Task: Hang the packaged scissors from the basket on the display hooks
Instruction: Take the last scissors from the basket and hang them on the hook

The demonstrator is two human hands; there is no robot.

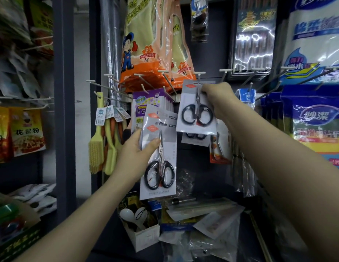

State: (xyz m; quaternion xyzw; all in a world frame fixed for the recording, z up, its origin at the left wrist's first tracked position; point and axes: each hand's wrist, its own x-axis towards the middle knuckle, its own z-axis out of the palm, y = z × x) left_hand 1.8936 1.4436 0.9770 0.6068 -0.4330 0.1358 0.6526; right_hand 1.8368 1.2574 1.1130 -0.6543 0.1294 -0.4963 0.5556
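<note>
My right hand (219, 100) grips a packaged pair of black-handled scissors (195, 114) by the card's upper right, holding its top up at a white-tipped display hook (199, 73). Another scissors pack (195, 138) hangs just behind and below it. My left hand (135, 154) holds a small stack of scissors packs (159, 159) lower and to the left, thumb pressed on the front card. The basket is out of view.
Orange glove packs (146, 44) hang above the hooks. Yellow brushes (97, 148) hang at left, blue cloth packs (314, 121) at right. Several bare hooks (226, 71) jut out along the row. Below, a shelf holds a white box of spoons (140, 229) and loose packets.
</note>
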